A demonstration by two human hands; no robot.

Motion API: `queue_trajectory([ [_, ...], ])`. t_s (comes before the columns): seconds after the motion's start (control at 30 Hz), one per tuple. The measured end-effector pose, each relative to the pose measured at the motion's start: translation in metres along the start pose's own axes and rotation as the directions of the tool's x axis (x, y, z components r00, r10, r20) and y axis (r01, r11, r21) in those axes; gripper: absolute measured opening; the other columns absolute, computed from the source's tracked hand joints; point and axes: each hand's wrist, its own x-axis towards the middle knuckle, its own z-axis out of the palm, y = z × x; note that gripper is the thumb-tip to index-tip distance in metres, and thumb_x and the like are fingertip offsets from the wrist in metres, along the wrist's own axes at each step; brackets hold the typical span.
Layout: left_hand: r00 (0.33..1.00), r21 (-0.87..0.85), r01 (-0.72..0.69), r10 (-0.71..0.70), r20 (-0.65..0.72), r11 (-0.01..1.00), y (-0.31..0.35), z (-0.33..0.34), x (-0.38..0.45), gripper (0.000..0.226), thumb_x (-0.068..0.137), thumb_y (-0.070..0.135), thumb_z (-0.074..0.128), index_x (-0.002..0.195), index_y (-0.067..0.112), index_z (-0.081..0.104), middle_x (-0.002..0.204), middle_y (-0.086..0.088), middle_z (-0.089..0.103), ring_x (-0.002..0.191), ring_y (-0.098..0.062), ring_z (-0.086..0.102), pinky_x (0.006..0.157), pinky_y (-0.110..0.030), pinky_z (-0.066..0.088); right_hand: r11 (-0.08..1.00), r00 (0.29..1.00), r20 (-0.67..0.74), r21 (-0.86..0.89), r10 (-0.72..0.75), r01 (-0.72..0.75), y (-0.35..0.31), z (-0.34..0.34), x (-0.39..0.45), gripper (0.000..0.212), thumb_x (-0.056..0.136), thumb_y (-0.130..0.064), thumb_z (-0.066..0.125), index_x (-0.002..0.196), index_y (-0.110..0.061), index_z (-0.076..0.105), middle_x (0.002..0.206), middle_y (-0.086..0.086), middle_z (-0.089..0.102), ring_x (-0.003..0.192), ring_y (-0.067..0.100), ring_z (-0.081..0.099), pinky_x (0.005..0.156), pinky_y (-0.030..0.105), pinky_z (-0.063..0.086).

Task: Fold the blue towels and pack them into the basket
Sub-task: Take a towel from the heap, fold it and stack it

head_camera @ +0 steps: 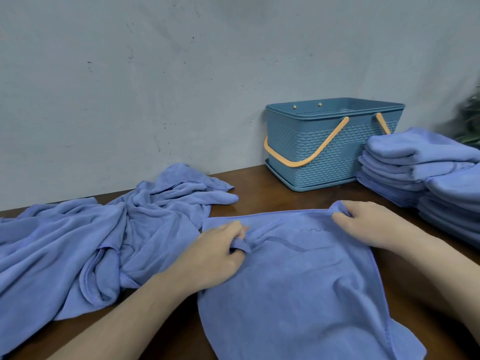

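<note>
A blue towel (pixel 298 287) lies spread on the brown table in front of me. My left hand (pixel 218 255) pinches a fold of its top edge near the left corner. My right hand (pixel 368 222) grips the top right corner. A heap of crumpled blue towels (pixel 98 229) lies to the left. Two stacks of folded blue towels (pixel 420 172) stand at the right. The blue plastic basket (pixel 324 152) with orange handles sits at the back against the wall; nothing shows above its rim.
The brown table (pixel 259 198) runs up to a grey wall at the back. A dark green plant (pixel 471 120) shows at the far right edge, behind the folded stacks.
</note>
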Motion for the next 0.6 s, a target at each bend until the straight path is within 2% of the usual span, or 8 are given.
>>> queue_trajectory([
  [0.07, 0.993, -0.155, 0.02, -0.038, -0.116, 0.988, 0.004, 0.0, 0.004, 0.019, 0.097, 0.019, 0.052, 0.082, 0.019, 0.041, 0.096, 0.004, 0.067, 0.095, -0.002, 0.061, 0.086, -0.035, 0.051, 0.988, 0.998, -0.062, 0.154, -0.003, 0.013, 0.009, -0.001, 0.002, 0.034, 0.086, -0.044, 0.05, 0.086, -0.013, 0.064, 0.08, 0.003, 0.069, 0.082, 0.021, 0.063, 0.078, 0.038, 0.049],
  [0.13, 0.953, -0.284, 0.051, -0.131, -0.272, 0.958, 0.008, -0.005, 0.013, 0.021, 0.1, 0.02, 0.057, 0.083, 0.017, 0.044, 0.076, 0.002, 0.058, 0.067, -0.008, 0.051, 0.066, -0.027, 0.044, 0.936, 0.989, -0.148, 0.35, 0.018, 0.036, 0.015, 0.001, 0.003, 0.051, 0.079, -0.049, 0.053, 0.089, 0.0, 0.062, 0.077, 0.012, 0.064, 0.071, 0.021, 0.055, 0.07, 0.039, 0.046],
  [0.2, 0.892, -0.428, 0.125, -0.291, -0.347, 0.895, 0.008, -0.011, 0.025, 0.018, 0.099, 0.022, 0.06, 0.088, 0.013, 0.048, 0.066, 0.001, 0.046, 0.056, -0.01, 0.038, 0.054, -0.024, 0.033, 0.733, 0.992, -0.104, 0.68, 0.078, 0.013, 0.014, 0.002, 0.006, 0.037, 0.09, -0.033, 0.062, 0.088, 0.003, 0.059, 0.079, 0.016, 0.057, 0.073, 0.021, 0.05, 0.065, 0.036, 0.038],
  [0.27, 0.841, -0.556, 0.204, -0.435, -0.322, 0.806, 0.003, -0.018, 0.036, 0.017, 0.097, 0.027, 0.062, 0.094, 0.013, 0.054, 0.072, 0.0, 0.053, 0.06, -0.013, 0.044, 0.055, -0.026, 0.035, 0.487, 0.991, 0.03, 0.869, 0.13, -0.09, 0.01, -0.002, 0.009, 0.015, 0.097, -0.015, 0.062, 0.096, 0.0, 0.062, 0.077, 0.016, 0.056, 0.064, 0.025, 0.049, 0.056, 0.03, 0.037],
  [0.33, 0.825, -0.535, 0.279, -0.484, -0.292, 0.797, -0.01, -0.022, 0.045, 0.016, 0.096, 0.026, 0.064, 0.096, 0.012, 0.057, 0.081, 0.0, 0.061, 0.067, -0.015, 0.051, 0.059, -0.029, 0.04, 0.548, 0.987, 0.053, 0.826, 0.151, -0.128, 0.012, -0.002, 0.017, 0.014, 0.099, -0.011, 0.06, 0.094, 0.001, 0.064, 0.062, 0.011, 0.054, 0.044, 0.019, 0.043, 0.042, 0.021, 0.032],
  [0.43, 0.832, -0.433, 0.377, -0.505, -0.23, 0.819, -0.027, -0.019, 0.053, 0.011, 0.096, 0.021, 0.064, 0.097, 0.014, 0.056, 0.085, -0.002, 0.059, 0.073, -0.018, 0.053, 0.062, -0.029, 0.04, 0.822, 0.986, 0.004, 0.552, 0.167, -0.142, 0.017, 0.007, 0.028, 0.019, 0.097, -0.017, 0.063, 0.093, 0.001, 0.069, 0.056, 0.007, 0.053, 0.038, 0.014, 0.041, 0.038, 0.02, 0.031],
  [0.53, 0.851, -0.426, 0.352, -0.475, -0.225, 0.833, -0.03, -0.015, 0.051, 0.018, 0.096, 0.021, 0.064, 0.108, 0.025, 0.052, 0.088, -0.002, 0.059, 0.072, -0.015, 0.057, 0.063, -0.026, 0.043, 0.885, 0.987, -0.05, 0.451, 0.153, -0.114, 0.017, 0.015, 0.03, 0.005, 0.094, -0.022, 0.067, 0.098, -0.019, 0.069, 0.061, 0.003, 0.06, 0.034, 0.009, 0.043, 0.035, 0.021, 0.033],
  [0.6, 0.865, -0.394, 0.34, -0.449, -0.227, 0.854, -0.028, -0.014, 0.045, 0.026, 0.096, 0.025, 0.065, 0.116, 0.031, 0.05, 0.095, 0.001, 0.059, 0.078, -0.009, 0.058, 0.065, -0.021, 0.044, 0.9, 0.987, -0.104, 0.431, 0.122, -0.066, 0.016, 0.018, 0.027, 0.019, 0.091, -0.028, 0.071, 0.106, -0.026, 0.06, 0.065, 0.0, 0.061, 0.043, 0.012, 0.051, 0.039, 0.024, 0.039],
])
